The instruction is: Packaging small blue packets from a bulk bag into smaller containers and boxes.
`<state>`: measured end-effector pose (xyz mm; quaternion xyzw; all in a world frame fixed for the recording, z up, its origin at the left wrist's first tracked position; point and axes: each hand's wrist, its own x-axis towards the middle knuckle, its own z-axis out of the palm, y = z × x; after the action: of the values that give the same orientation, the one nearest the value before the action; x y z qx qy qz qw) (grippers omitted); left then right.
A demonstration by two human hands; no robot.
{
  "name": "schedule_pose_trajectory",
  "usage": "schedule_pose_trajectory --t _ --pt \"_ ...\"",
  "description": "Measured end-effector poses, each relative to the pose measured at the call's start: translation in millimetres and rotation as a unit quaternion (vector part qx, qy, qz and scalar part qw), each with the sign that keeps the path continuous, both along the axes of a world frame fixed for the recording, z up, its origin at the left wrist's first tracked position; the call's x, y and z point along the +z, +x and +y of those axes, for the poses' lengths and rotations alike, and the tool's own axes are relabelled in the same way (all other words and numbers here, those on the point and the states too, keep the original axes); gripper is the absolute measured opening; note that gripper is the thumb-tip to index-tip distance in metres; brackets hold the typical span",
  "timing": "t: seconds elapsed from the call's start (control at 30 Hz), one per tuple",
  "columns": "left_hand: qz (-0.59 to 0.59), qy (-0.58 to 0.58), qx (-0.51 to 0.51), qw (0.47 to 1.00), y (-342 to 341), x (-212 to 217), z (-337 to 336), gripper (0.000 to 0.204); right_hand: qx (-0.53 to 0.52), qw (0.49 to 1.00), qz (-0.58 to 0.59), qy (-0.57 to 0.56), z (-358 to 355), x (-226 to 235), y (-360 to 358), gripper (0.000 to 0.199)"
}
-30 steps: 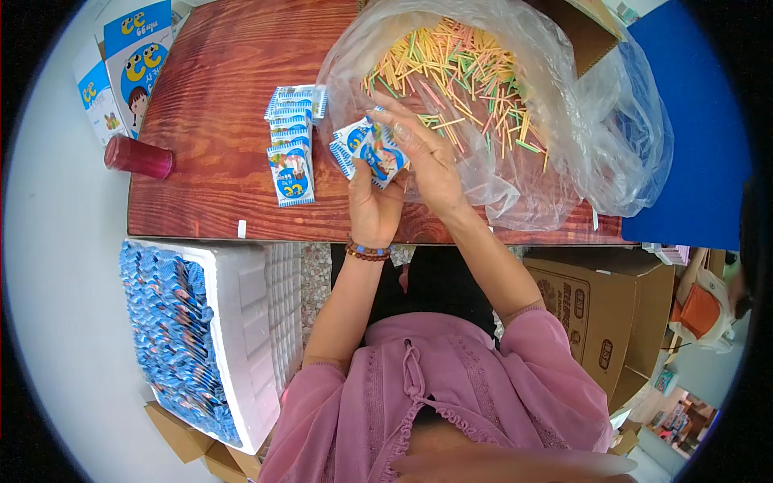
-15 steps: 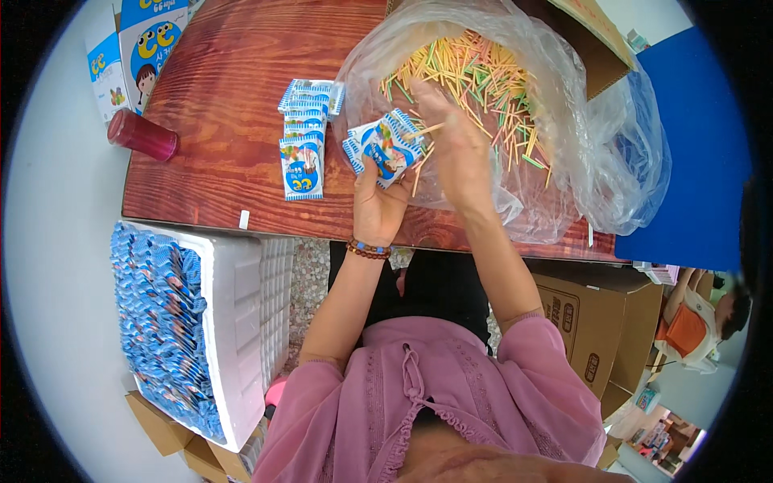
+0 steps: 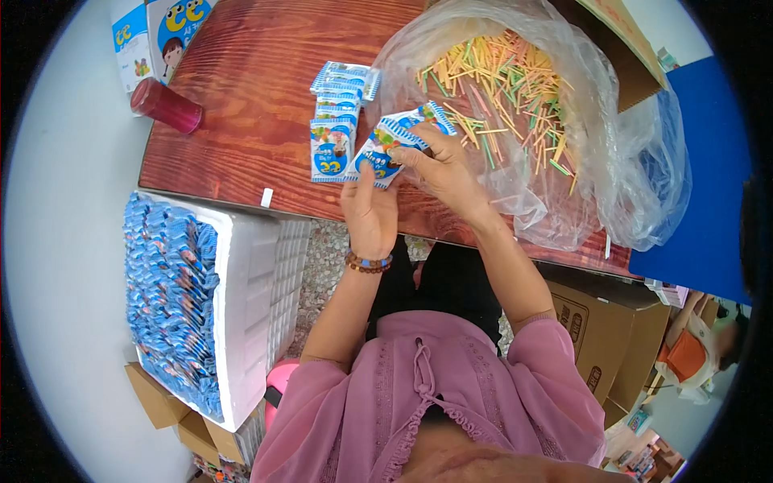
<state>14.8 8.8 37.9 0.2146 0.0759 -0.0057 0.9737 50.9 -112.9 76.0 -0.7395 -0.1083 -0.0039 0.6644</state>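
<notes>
Both hands meet over the front edge of the red-brown wooden table (image 3: 241, 88). My left hand (image 3: 369, 211) grips a fanned bunch of small blue-and-white packets (image 3: 386, 143) from below. My right hand (image 3: 441, 167) pinches the top of the same bunch. A row of matching packets (image 3: 334, 121) lies flat on the table just left of the hands. Right behind my right hand, a big clear plastic bag (image 3: 564, 185) holds a heap of thin coloured sticks (image 3: 503, 92).
A white foam box (image 3: 250, 306) packed with several blue packets stands on the left below the table. A dark red cup (image 3: 165, 105) and printed cartons (image 3: 157, 28) sit at the table's far left. Brown cardboard boxes (image 3: 600, 338) stand at the right.
Both hands with the packet bunch have drawn back from the stick bag toward the table's front edge. The right hand left the sticks and now pinches the bunch's top.
</notes>
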Motion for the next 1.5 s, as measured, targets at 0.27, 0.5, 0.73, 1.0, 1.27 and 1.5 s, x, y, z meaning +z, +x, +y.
schedule_pose_trajectory --t 0.27,0.5,0.73,1.0,1.27,1.5 --pt "-0.028 0.586 0.264 0.766 -6 -29 72 0.046 0.1 0.985 -0.005 -0.137 60 -27 42 0.032" --pt "-0.03 0.888 0.148 0.434 7 -27 74 0.065 -0.043 0.954 -0.078 -0.288 46 -23 41 0.032" --pt "-0.022 0.887 0.142 0.44 7 -23 70 0.068 -0.157 0.916 -0.022 -0.369 -52 -24 68 0.031" --pt "-0.012 0.878 0.144 0.456 5 -25 70 0.067 -0.118 0.923 0.084 -0.355 -66 -26 69 0.025" --pt "-0.073 0.831 0.203 0.513 6 -4 52 0.054 -0.151 0.957 -0.021 -0.246 -79 -46 69 0.015" --pt "-0.129 0.747 0.075 0.648 18 1 5 0.039 -0.113 0.969 -0.054 -0.213 -72 -62 74 0.032"
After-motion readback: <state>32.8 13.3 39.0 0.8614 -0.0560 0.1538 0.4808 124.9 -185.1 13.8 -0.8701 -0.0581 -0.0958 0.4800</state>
